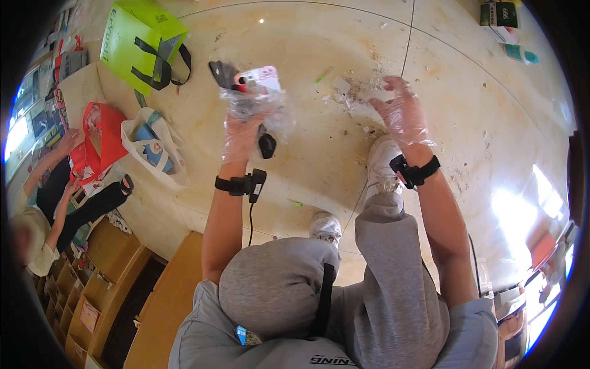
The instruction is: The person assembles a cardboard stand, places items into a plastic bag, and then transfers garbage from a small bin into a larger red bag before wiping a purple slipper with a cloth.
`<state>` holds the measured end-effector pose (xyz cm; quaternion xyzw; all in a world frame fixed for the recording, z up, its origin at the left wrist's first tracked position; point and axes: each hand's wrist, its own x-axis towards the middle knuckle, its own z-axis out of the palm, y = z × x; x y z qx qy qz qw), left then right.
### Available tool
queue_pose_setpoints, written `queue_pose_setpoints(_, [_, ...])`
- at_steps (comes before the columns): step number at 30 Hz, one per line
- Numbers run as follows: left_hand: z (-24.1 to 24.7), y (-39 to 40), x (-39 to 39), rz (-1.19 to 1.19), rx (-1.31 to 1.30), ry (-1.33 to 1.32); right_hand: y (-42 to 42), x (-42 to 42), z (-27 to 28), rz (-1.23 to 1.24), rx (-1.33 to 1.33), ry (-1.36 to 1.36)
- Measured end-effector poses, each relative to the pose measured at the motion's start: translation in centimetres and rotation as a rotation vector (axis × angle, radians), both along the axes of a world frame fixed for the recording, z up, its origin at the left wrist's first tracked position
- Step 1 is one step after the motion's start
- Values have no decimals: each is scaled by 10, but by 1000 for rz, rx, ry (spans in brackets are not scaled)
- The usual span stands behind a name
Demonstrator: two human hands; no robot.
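My left hand (240, 133), in a clear disposable plastic glove, grips a crumpled clear plastic bag (276, 108). Out of the bag's top stick a white and pink phone case (263, 77) and a dark flat object (223, 74). Below the bag, beside my palm, a black object (267, 144) shows; what it is stays unclear. My right hand (401, 113), gloved the same way, hovers with thumb and fingers apart and nothing visible between them. To its left, a patch of dirt and white scraps (351, 96) litters the tiled floor. A green scrap (325, 74) lies farther left.
Upper left stands a lime-green shopping bag (131, 50). Below it are a red bag (107, 133), handled by another person (39, 230), and a white tote (174, 171). Wooden cabinets (159, 304) border the lower left. Boxes (500, 18) and a teal-capped bottle (516, 54) sit upper right.
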<state>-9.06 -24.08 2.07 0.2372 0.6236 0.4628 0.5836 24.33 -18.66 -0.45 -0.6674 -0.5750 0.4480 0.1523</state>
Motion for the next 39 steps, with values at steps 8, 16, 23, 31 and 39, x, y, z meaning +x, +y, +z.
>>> queue_pose_setpoints(8, [-10,-19,-14,67,-33,-10,17,-82,-13,446,362,-223])
queue_pose_setpoints(16, [-10,-39,-13,7,75,-255,16,-106,-37,946,367,-302])
queue_pose_setpoints(23, [25,-28,-9,79,-193,-143,16,-116,-3,339,-44,197])
queue_pose_setpoints(31, [24,-56,-14,131,28,-420,6,-188,83,173,-339,459])
queue_pose_setpoints(39, [84,-74,-70,374,208,-481,16,-270,202,457,-496,622])
